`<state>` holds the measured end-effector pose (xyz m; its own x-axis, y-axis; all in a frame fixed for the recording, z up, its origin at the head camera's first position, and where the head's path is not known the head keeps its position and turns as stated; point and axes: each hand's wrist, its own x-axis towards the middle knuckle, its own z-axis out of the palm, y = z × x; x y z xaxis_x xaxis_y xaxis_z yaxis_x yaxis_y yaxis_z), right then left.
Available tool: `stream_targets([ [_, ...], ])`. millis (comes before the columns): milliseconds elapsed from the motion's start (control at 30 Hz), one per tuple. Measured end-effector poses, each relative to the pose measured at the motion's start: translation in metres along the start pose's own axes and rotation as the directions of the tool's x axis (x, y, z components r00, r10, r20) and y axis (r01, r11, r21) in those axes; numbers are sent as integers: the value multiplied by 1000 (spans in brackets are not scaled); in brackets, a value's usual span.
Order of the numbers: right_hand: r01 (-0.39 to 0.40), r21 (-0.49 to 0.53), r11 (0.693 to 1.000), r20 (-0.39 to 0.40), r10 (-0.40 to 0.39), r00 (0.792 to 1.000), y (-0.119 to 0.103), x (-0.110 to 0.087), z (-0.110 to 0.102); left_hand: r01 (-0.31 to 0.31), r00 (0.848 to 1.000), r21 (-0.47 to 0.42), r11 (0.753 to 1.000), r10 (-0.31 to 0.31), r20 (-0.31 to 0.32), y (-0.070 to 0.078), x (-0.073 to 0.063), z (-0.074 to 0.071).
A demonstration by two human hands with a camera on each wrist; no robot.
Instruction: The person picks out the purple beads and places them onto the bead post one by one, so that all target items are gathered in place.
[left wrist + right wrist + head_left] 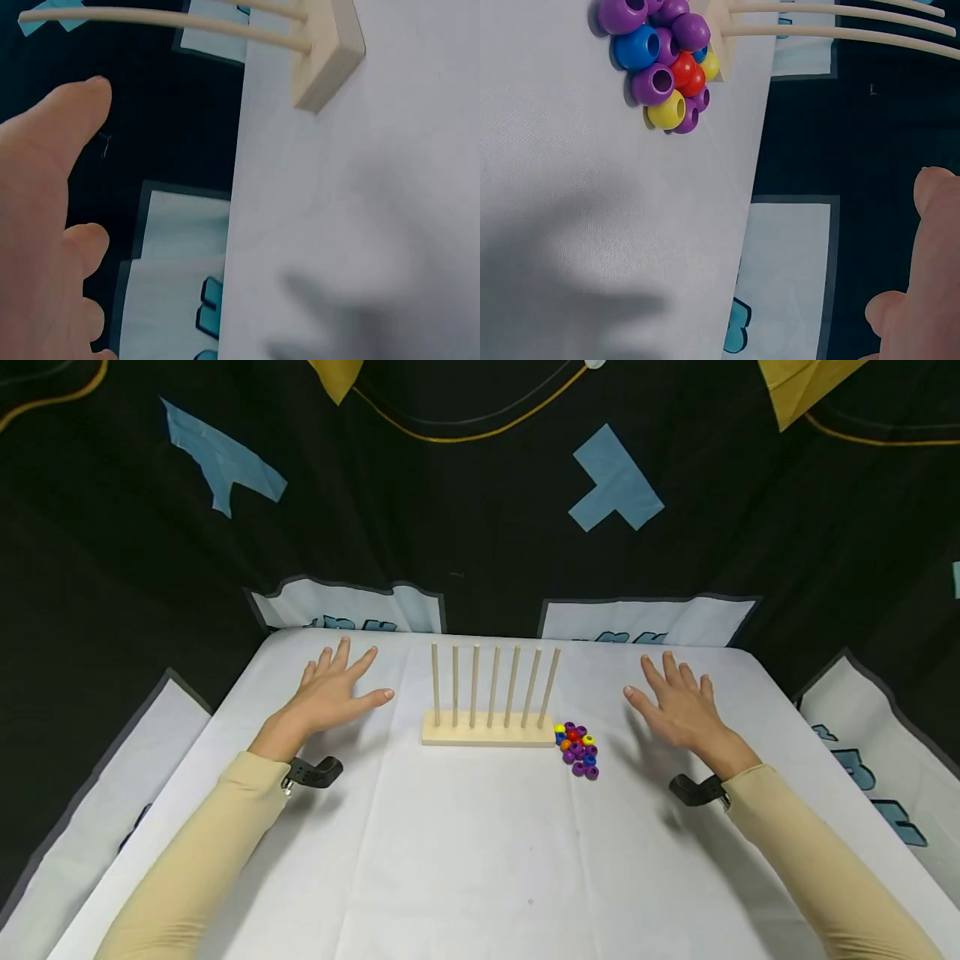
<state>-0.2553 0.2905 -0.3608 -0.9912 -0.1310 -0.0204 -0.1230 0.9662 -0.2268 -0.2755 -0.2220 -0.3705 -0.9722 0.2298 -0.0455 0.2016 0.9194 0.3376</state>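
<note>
A pale wooden base (487,735) with several upright pegs (474,687) stands at the middle of the white table. Against its right end lies a cluster of beads (577,750) in purple, blue, yellow, red and orange; holes show in them in the right wrist view. My left hand (322,695) hovers left of the base with fingers spread, holding nothing. On the other side my right hand (678,710) is held over the table to the right of the beads, fingers spread and nothing in it. Neither hand touches the base or the beads.
A white cloth covers the table (465,860). Behind it hangs a black curtain (480,527) with blue and yellow patches. Each wrist wears a black strap mount, the left one (315,772) and the right one (697,790).
</note>
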Motion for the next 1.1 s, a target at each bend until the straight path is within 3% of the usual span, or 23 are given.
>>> stream_targets([
  [267, 9, 17, 1000, 1, -9, 1000, 0, 0, 3, -28, 1000, -48, 998, 28, 5, 15, 6, 12],
  [567, 15, 26, 1000, -11, -15, 1000, 2, -1, 8, -91, 996, -127, 988, 92, 2, 33, 17, 35],
  [867, 5, 33, 999, 1, -5, 1000, 6, -2, 14, -87, 995, -212, 973, 97, 38, 49, 26, 58],
  [1100, -1, 37, 999, 11, 1, 1000, 8, -3, 18, -108, 992, -256, 961, 119, 29, 56, 31, 75],
])
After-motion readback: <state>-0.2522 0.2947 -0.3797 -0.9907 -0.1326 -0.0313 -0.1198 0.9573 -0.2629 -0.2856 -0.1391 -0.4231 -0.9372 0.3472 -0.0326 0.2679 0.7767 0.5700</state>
